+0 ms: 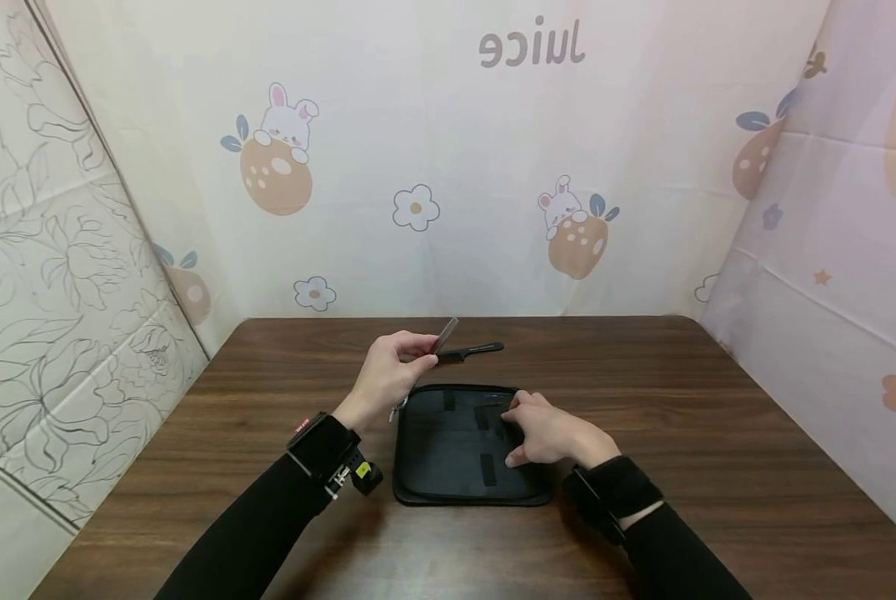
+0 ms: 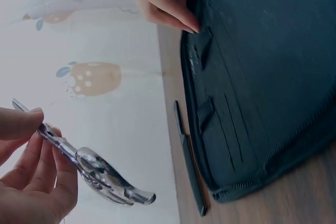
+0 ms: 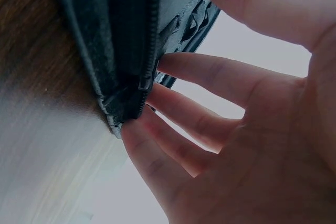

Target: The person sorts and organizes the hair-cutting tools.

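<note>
Pinched between the thumb and fingers of my left hand [image 1: 395, 371] is a pair of shiny metal scissors [image 2: 97, 169]. The grip is on the narrow blade part; the handle loops, seen nearly edge-on in the left wrist view, point away from the palm. Below lies a black zip case [image 1: 448, 458], its inner face with elastic straps and slits turned up. My right hand [image 1: 556, 429] rests at the case's right side, fairly straight fingers [image 3: 205, 77] touching the zipped edge and thumb apart from them. A black comb [image 1: 472, 352] lies just beyond the case.
The case and comb lie on a dark wooden table [image 1: 680, 400]. Behind the table's far edge hangs a pale printed curtain [image 1: 485, 250], with more patterned cloth [image 1: 65, 250] on the left side.
</note>
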Available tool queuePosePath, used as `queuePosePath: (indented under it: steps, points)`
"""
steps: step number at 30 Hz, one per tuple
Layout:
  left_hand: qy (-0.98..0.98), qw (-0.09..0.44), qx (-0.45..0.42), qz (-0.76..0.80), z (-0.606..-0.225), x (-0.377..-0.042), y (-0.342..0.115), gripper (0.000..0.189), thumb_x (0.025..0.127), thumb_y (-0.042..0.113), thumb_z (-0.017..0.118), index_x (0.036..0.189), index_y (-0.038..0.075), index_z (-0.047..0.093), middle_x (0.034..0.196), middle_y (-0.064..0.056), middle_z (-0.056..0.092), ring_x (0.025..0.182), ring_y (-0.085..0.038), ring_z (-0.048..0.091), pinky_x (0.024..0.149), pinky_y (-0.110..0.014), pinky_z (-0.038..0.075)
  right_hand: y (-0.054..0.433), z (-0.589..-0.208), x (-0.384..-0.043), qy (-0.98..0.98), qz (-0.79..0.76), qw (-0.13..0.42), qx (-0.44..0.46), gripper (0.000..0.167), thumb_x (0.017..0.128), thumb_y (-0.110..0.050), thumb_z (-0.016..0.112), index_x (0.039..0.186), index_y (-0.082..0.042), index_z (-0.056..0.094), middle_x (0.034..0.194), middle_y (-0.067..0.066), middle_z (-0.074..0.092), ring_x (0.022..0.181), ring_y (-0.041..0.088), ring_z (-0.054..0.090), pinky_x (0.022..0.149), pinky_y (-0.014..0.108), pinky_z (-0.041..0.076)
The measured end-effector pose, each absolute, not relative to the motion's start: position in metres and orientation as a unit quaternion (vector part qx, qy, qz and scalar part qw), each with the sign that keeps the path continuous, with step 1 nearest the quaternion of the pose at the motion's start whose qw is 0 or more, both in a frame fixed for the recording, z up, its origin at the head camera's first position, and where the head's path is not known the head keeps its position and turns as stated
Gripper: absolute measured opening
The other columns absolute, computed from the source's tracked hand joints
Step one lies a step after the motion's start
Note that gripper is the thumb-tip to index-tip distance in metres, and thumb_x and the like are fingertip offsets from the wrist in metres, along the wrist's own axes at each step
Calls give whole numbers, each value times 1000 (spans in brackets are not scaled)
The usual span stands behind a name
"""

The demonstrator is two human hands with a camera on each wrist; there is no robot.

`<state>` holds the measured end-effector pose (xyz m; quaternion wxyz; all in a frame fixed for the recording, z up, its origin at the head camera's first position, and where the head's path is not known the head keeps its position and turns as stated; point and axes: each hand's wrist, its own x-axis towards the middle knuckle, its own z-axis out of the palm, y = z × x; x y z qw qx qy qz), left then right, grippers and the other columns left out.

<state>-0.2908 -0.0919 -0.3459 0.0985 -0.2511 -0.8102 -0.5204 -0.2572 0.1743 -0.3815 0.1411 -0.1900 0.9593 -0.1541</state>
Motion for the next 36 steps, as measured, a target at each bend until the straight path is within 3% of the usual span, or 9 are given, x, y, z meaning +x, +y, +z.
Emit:
queuePosePath:
  steps: [11, 24, 36]
  points:
    - [-845, 95, -264, -455, -344, -299, -98, 29, 94, 1, 71, 123, 2, 72, 106, -8, 69, 88, -24, 68, 75, -35, 53, 174, -381, -256, 960, -155, 138, -190, 62, 83, -21, 86, 136, 1, 62, 128, 9, 50, 118, 27, 45, 97, 48, 45]
    - [-875, 96, -297, -371, -349, -309, -100, 28, 94, -5, 67, 121, -3, 72, 105, -15, 66, 89, -22, 65, 79, -35, 55, 173, -381, -256, 960, -150, 141, -189, 62, 84, -21, 85, 137, 1, 61, 129, 9, 49, 120, 29, 44, 97, 48, 44]
    - [-900, 115, -327, -265, -352, -314, -100, 28, 95, -4, 67, 122, -2, 72, 105, -12, 66, 91, -23, 63, 80, -36, 52, 172, -381, -256, 961, -149, 141, -185, 62, 84, -21, 85, 137, 1, 61, 129, 9, 50, 119, 27, 45, 97, 47, 45]
